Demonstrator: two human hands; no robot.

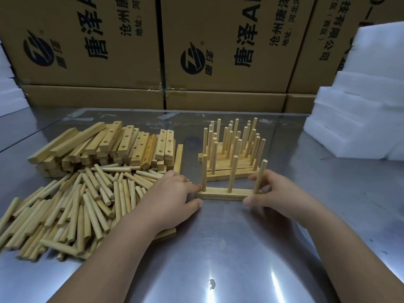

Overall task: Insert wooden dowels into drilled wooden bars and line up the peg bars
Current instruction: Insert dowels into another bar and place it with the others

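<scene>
A wooden peg bar [223,193] lies flat on the metal table with three dowels standing upright in it. My left hand [172,193] grips its left end and my right hand [277,191] grips its right end, fingers around the right dowel [260,176]. Just behind it stand several finished peg bars [231,147] packed in rows. A heap of loose dowels [72,204] lies at the left. Behind the heap sits a stack of drilled bars [113,145] with no dowels in them.
The steel table [218,248] is shiny and reflective. Cardboard boxes [196,51] form a wall at the back edge. White foam blocks [360,101] are stacked at the right, and more foam shows at the far left. One bar lies partly under my left forearm.
</scene>
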